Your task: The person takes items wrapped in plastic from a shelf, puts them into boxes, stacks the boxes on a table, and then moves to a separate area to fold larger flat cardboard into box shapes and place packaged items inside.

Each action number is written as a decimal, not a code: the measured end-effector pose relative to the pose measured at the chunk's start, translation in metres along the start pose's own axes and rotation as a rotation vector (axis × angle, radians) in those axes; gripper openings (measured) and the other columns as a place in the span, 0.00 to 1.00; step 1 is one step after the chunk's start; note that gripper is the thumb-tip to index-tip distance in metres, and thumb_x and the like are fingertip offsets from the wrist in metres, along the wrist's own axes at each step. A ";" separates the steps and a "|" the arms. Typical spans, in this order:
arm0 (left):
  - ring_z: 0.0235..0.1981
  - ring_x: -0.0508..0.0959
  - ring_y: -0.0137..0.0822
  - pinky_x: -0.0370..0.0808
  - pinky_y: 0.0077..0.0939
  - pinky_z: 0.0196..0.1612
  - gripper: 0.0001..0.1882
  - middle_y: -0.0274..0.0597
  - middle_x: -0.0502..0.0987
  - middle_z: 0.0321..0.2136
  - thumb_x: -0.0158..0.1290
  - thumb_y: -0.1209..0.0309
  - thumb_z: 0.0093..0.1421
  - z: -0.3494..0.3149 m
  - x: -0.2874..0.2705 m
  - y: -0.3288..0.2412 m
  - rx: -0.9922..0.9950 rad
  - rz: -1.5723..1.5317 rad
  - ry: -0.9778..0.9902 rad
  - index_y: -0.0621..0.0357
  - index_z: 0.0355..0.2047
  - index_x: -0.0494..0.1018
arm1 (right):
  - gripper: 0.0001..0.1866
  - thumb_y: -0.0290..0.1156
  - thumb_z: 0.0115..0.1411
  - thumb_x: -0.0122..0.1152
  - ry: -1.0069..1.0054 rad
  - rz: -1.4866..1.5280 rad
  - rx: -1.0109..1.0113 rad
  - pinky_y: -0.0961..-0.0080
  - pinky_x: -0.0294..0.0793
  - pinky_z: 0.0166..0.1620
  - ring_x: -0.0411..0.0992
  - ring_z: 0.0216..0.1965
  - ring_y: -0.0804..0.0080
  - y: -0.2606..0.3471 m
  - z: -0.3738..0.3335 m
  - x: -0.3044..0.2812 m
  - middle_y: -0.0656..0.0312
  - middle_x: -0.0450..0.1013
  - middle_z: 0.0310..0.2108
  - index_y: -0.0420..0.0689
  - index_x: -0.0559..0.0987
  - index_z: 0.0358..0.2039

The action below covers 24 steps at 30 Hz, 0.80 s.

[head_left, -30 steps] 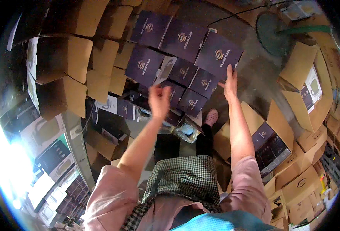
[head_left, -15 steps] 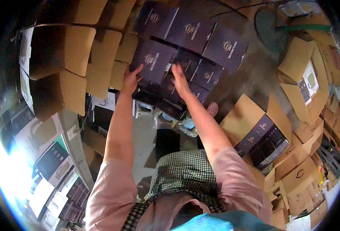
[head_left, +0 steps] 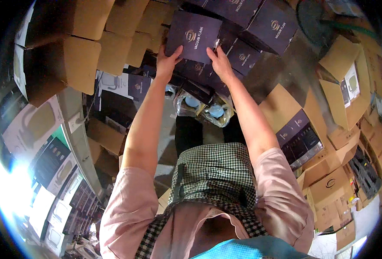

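Since the dark box (head_left: 194, 36) is looking wide, left hand (head_left: 167, 64) and right hand (head_left: 220, 64) are gripping its sides over smaller boxes (head_left: 244, 58), likely for balance; thumbs pressing inward, can't tell about hidden fingers.

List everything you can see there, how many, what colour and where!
Gripped box: one, dark purple, between both hands
Other boxes: several, dark purple, beside and behind it
Cartons: several, brown, stacked upper left
Open cartons: at least two, brown, right
Picture boxes: many, mostly white and black, left
Wrapped things: at least two, pale blue in clear plastic, upper middle
Round base: one, dark green, top right
Apron: one, black-and-white check, lower middle
Shirt: one, pink, lower middle
Cloth: one, blue, bottom edge
Left hand: one, bare, box's left side
Right hand: one, bare, box's right side
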<state>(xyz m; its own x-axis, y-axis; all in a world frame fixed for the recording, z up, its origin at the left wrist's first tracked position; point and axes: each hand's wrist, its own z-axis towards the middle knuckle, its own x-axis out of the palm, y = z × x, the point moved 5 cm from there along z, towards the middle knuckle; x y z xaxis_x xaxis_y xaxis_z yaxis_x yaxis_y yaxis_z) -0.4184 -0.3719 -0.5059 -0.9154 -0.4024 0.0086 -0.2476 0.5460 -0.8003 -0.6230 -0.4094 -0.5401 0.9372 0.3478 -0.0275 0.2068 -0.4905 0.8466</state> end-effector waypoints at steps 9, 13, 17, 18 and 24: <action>0.41 0.75 0.38 0.74 0.30 0.41 0.29 0.45 0.75 0.43 0.60 0.56 0.59 -0.062 -0.040 0.043 0.218 0.397 -0.266 0.65 0.53 0.67 | 0.35 0.44 0.60 0.64 -0.273 -0.130 0.022 0.69 0.66 0.59 0.67 0.59 0.58 -0.080 -0.096 -0.047 0.45 0.66 0.59 0.39 0.64 0.62; 0.38 0.77 0.51 0.73 0.44 0.41 0.26 0.54 0.77 0.37 0.58 0.57 0.59 -0.118 -0.073 0.138 0.039 0.980 -0.123 0.66 0.48 0.71 | 0.43 0.45 0.52 0.71 -0.730 -0.429 0.258 0.59 0.68 0.57 0.68 0.55 0.49 -0.246 -0.228 -0.115 0.44 0.68 0.54 0.32 0.62 0.61; 0.45 0.76 0.61 0.74 0.48 0.47 0.30 0.65 0.76 0.44 0.57 0.55 0.58 -0.154 -0.093 0.221 -0.136 1.306 0.390 0.65 0.52 0.68 | 0.42 0.58 0.63 0.53 -0.643 0.026 0.664 0.68 0.65 0.57 0.65 0.58 0.61 -0.271 -0.275 -0.049 0.52 0.70 0.52 0.35 0.60 0.64; 0.46 0.76 0.61 0.74 0.48 0.48 0.31 0.65 0.75 0.44 0.57 0.55 0.58 -0.158 -0.072 0.227 -0.173 1.281 0.471 0.65 0.53 0.67 | 0.42 0.59 0.64 0.50 -0.692 0.137 0.499 0.68 0.64 0.56 0.65 0.56 0.62 -0.300 -0.280 -0.043 0.53 0.71 0.51 0.37 0.59 0.65; 0.51 0.73 0.59 0.76 0.46 0.49 0.36 0.64 0.67 0.56 0.54 0.54 0.63 -0.172 -0.032 0.293 0.030 1.572 0.746 0.62 0.63 0.56 | 0.46 0.53 0.64 0.55 -0.774 0.287 0.315 0.67 0.60 0.62 0.61 0.63 0.59 -0.363 -0.258 -0.026 0.48 0.59 0.64 0.39 0.46 0.70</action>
<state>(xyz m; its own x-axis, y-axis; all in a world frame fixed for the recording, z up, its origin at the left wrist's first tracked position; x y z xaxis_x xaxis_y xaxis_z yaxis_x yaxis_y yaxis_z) -0.5167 -0.0723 -0.6375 -0.1969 0.8556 -0.4787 0.9447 0.0350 -0.3261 -0.7949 -0.0344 -0.7100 0.8686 -0.4050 -0.2854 -0.1046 -0.7129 0.6934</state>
